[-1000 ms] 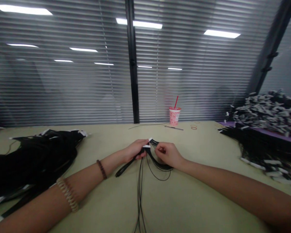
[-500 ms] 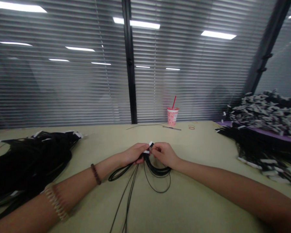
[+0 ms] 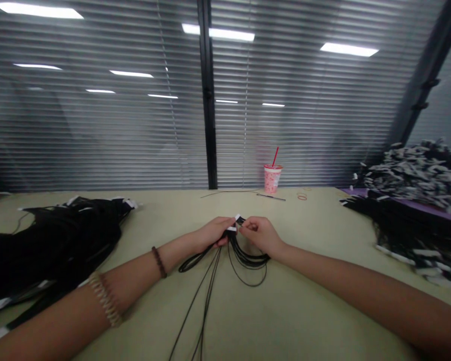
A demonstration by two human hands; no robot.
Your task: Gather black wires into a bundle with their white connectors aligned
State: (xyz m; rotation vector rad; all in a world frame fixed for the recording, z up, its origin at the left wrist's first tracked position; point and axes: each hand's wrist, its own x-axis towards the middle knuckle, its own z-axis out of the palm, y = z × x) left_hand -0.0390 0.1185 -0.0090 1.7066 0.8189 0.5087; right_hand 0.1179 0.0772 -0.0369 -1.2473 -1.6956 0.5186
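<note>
My left hand point(image 3: 215, 232) is closed around a bundle of thin black cables point(image 3: 244, 256) with white ends, thumb on top. Loops of the bundle hang on both sides of that hand, and several loose strands run down toward the table's near edge. A white connector-like end point(image 3: 238, 218) sticks up between the two hands. Just right of it, my right hand point(image 3: 261, 233) has its thumb and forefinger pinched close to the black strands below the white end. What those fingertips hold is too small to make out.
A heap of black cables point(image 3: 86, 225) lies at the left. At the right are more black cables point(image 3: 394, 220) and a large pile with white ends point(image 3: 417, 170) on something purple. A pink cup point(image 3: 272, 179) with a straw, a pen point(image 3: 271, 197) and rubber bands point(image 3: 302, 197) sit near the blinds.
The view has shifted slightly, so everything sits a little further right. My right fingers have drawn slightly away from the white end, and more black strand shows between the hands.
</note>
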